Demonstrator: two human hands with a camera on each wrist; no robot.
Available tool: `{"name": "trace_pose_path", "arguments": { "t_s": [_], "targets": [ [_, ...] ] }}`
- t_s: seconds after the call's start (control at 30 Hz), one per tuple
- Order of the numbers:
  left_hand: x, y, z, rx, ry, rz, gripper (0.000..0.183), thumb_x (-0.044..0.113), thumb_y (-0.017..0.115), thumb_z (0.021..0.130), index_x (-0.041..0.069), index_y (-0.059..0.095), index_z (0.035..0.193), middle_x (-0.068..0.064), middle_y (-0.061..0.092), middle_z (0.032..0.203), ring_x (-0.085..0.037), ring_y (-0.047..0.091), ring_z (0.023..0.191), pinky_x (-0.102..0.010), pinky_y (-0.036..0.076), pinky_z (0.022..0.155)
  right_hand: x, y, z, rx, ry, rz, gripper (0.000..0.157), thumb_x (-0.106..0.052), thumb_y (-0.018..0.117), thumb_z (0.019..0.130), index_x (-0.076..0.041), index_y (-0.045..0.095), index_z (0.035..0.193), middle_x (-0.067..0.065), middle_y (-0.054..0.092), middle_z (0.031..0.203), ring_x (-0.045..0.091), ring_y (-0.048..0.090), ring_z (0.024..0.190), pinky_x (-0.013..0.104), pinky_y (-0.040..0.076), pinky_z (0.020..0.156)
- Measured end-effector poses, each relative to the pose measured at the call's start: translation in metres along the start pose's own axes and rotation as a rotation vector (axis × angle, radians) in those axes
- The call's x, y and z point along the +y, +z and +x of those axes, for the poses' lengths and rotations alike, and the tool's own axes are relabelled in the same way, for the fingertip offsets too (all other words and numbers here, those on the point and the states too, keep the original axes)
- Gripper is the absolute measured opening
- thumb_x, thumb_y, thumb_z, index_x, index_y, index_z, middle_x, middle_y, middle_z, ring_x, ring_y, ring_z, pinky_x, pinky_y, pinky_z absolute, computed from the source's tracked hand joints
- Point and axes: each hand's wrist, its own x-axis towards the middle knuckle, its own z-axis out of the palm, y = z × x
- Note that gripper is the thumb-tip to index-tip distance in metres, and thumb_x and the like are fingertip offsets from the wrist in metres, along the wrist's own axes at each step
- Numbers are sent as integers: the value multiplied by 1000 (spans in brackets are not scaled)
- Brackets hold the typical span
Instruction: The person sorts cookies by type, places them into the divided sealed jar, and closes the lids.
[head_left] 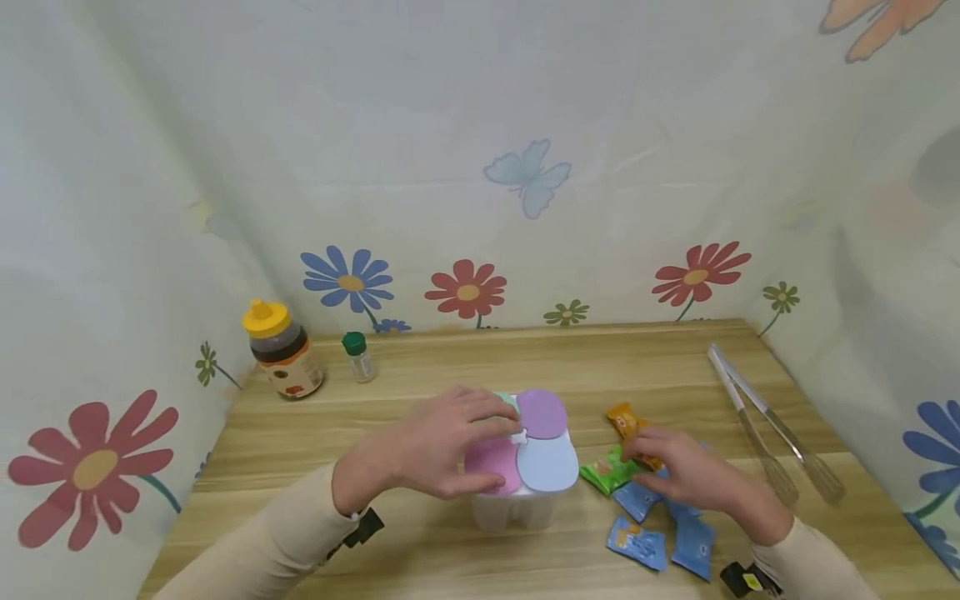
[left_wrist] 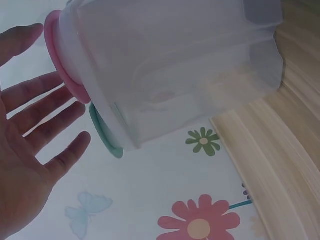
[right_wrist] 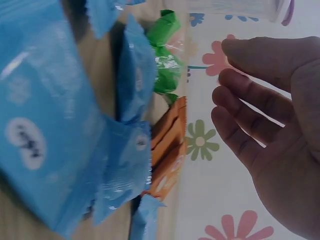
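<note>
A clear plastic box [head_left: 517,512] stands on the table with a lid of four-petal look in pink [head_left: 495,467], purple [head_left: 542,414], pale blue [head_left: 547,464] and green [left_wrist: 106,135]. Over its pink and green petals is my left hand [head_left: 442,442], fingers spread and fairly straight, fingertips close by the lid in the left wrist view. To the right lie small wrapped snacks: a green packet [head_left: 604,472], orange packets [head_left: 622,415] and several blue packets [head_left: 636,544]. My right hand [head_left: 686,471] hovers above them, fingers loosely bent, nothing held.
At the back left stand a yellow-capped jar of dark syrup [head_left: 288,358] and a small green-capped shaker [head_left: 361,360]. Two whisks [head_left: 726,379] lie along the right side. A flower-printed cloth [head_left: 405,208] walls in the wooden table [head_left: 420,354] behind and at both sides.
</note>
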Motion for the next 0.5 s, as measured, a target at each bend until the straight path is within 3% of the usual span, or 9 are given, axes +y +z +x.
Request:
{"name": "trace_pose_path", "arguments": {
  "t_s": [0.23,0.5],
  "targets": [
    [5,4,6,41,47,-15,49,49,66,86,16,64,122,2,61,126,-13,55,119,-34,46,100,1,3,-10,-69,76,-38,24,-13,77,81,-16,69,103,-7,63,101,10,60,89,28,52,71],
    [12,6,7,35,30,3,42,48,63,89,16,66,117,2,64,121,-11,57,113,-30,48,95,1,11,-12,-103,86,-77,24,-18,77,80,-16,70,103,-8,63,103,9,60,93,31,54,75]
  ]
}}
